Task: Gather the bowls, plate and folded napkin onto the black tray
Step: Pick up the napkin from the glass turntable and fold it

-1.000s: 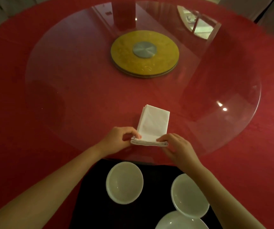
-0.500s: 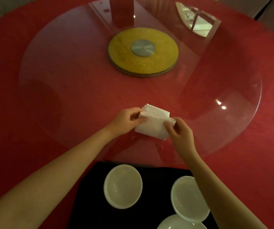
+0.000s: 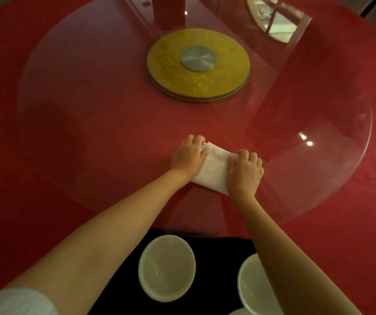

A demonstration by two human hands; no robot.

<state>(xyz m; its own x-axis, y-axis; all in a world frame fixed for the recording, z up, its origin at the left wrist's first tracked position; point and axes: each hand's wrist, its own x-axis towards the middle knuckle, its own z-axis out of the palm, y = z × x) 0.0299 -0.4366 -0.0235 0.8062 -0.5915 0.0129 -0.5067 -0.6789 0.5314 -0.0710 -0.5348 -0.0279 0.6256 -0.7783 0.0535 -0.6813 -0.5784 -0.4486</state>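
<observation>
A white folded napkin (image 3: 213, 169) lies on the glass turntable, beyond the black tray (image 3: 219, 251). My left hand (image 3: 188, 156) presses its far left corner, fingers curled over the edge. My right hand (image 3: 245, 170) covers its right side, fingers curled on the far edge. On the tray sits a white bowl (image 3: 166, 268) at the left. A second white bowl (image 3: 251, 285) sits at the right, partly hidden by my right forearm. The rim of a third white dish (image 3: 239, 312) shows at the bottom edge.
A large round glass turntable (image 3: 318, 178) covers the middle of the red tablecloth (image 3: 12, 178). A gold disc with a metal hub (image 3: 198, 64) sits at its centre. The tray lies at the near table edge.
Both hands folded the napkin's near edge up and over, away from me. It now lies shorter and flat under both hands, which moved to its far edge.
</observation>
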